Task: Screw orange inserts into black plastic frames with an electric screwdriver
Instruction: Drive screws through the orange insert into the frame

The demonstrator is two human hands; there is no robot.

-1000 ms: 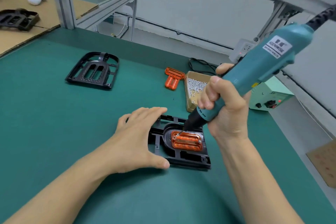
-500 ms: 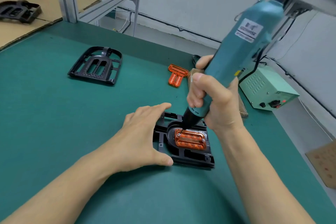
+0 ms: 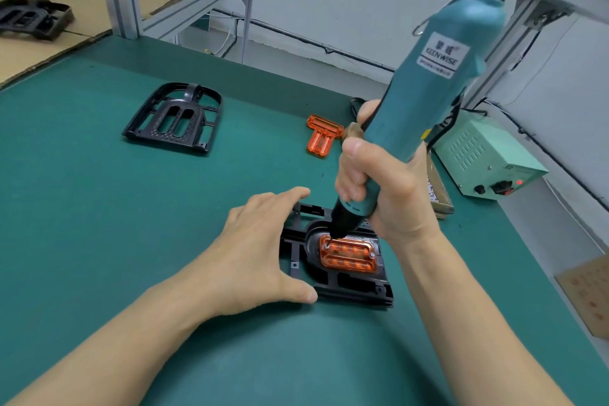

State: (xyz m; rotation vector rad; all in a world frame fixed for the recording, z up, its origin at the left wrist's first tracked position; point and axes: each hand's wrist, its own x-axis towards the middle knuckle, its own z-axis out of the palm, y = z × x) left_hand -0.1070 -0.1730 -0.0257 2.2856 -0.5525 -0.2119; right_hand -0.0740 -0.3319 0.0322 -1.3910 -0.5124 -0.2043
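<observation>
Matte green table beside a grey wall, bearing a ribbed black plastic frame steadied by the flat, spread left hand, while the right hand wraps the teal electric screwdriver, its tip on the glossy orange insert seated in the frame.

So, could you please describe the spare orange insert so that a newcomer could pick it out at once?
Start at the green mat covering the bench, then look to its far edge near the pale green power box. The loose T-shaped orange plastic insert lies there flat on the mat, unlike the rectangular orange insert already seated in a black frame.
</observation>
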